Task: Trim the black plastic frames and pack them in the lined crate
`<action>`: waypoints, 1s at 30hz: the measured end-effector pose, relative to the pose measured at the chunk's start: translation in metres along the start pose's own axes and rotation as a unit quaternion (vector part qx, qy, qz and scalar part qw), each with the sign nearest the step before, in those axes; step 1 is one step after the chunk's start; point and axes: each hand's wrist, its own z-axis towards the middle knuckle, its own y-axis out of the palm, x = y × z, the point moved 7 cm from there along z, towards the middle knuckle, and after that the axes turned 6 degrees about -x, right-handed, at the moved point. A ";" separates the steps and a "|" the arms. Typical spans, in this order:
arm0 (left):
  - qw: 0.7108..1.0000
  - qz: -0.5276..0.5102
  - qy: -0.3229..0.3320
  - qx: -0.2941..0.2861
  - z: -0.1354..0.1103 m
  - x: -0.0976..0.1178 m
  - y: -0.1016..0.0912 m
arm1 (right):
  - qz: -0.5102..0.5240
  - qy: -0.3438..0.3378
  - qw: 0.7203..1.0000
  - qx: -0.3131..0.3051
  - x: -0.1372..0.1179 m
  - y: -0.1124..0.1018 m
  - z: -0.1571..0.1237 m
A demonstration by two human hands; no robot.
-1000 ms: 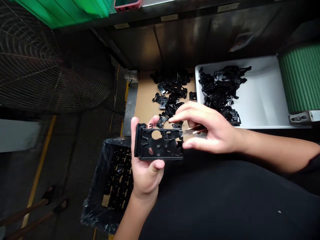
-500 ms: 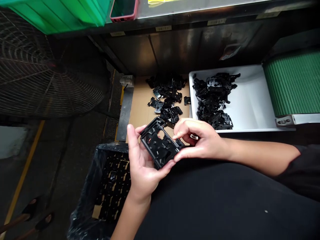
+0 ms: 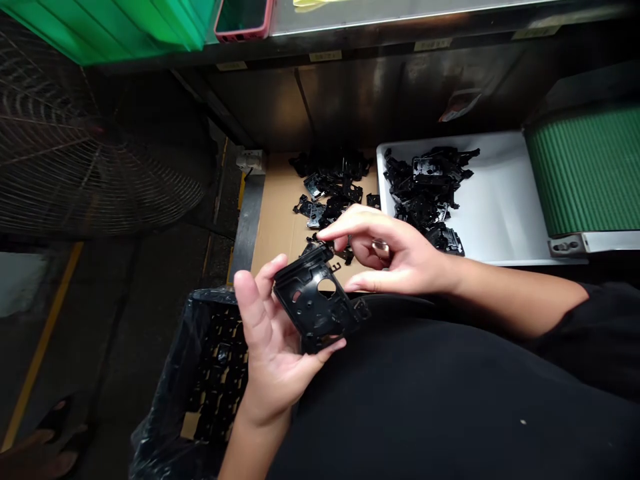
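Grasps the part (image 3: pixel 313 307) in the left hand (image 3: pixel 273 347), seemingly slanting lengthwise down-right; curls the right hand (image 3: pixel 405 257) round a shiny piece (image 3: pixel 381 249), with fingers just beside the part's upper corner, contact unclear.

Your left hand (image 3: pixel 274 353) hides part of the back of the black frame (image 3: pixel 320 317), where some of its fingers disappear. Your right hand (image 3: pixel 393 257) covers most of a shiny metal piece (image 3: pixel 381 249), so you cannot tell its shape. The bottom edge cuts off the lined bin (image 3: pixel 167 373), the left edge the fan (image 3: pixel 100 180), the top edge the green crate (image 3: pixel 125 27) and phone (image 3: pixel 243 17). The labels (image 3: pixel 433 44) are too small to read; the feet (image 3: pixel 55 420) are dim and blurred.
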 end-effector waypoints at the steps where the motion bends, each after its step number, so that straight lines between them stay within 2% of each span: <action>1: 1.000 0.004 0.003 0.003 0.001 0.000 -0.001 | 0.001 0.000 1.000 0.022 0.000 -0.002 -0.003; 3: 1.000 0.012 0.011 0.007 0.003 0.002 -0.004 | 0.019 -0.003 0.999 0.046 -0.001 -0.003 -0.010; 8: 0.999 0.019 -0.008 0.036 0.008 0.005 -0.005 | 0.000 -0.030 0.999 0.019 -0.008 0.009 -0.020; 10: 0.999 0.012 -0.020 0.042 0.011 0.006 -0.004 | 0.001 -0.030 0.999 0.029 -0.009 0.011 -0.020; 14: 0.990 -0.072 -0.112 0.036 0.021 -0.003 0.002 | 0.102 0.063 0.989 0.088 0.004 0.010 -0.018; 17: 0.962 -0.167 -0.214 0.031 0.026 -0.014 0.011 | 0.175 0.141 0.964 0.142 0.015 0.008 -0.019; 20: 0.930 -0.237 -0.279 0.035 0.029 -0.021 0.020 | 0.199 0.171 0.947 0.186 0.018 0.004 -0.020; 30: 0.896 -0.292 -0.329 0.056 0.025 -0.014 0.028 | 0.214 0.195 0.934 0.210 0.014 0.000 -0.023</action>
